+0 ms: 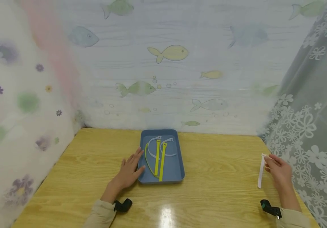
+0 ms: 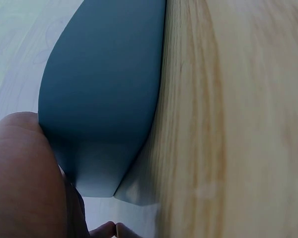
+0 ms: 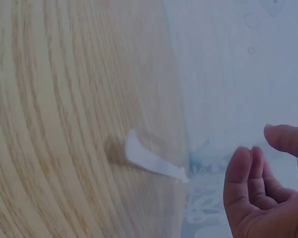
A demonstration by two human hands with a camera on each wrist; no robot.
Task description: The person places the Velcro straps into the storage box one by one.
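A blue tray (image 1: 178,166) sits mid-table and holds yellow straps (image 1: 162,161) and white straps (image 1: 169,148). My left hand (image 1: 130,169) lies flat on the wooden table (image 1: 223,180), its straight fingers against the tray's left side. In the left wrist view the tray wall (image 2: 104,99) fills the frame beside the left hand (image 2: 25,183). A single white strap (image 1: 261,172) lies on the table near the right edge. My right hand (image 1: 278,171) hovers just right of it. The right wrist view shows the strap (image 3: 146,158) flat on the wood, apart from the hand's (image 3: 258,188) loosely curled fingers.
Sheets printed with fish and flowers wall in the table at the back and left. A lace curtain (image 1: 308,133) hangs along the right edge, close to my right hand. Black wrist cameras (image 1: 122,205) sit on both forearms.
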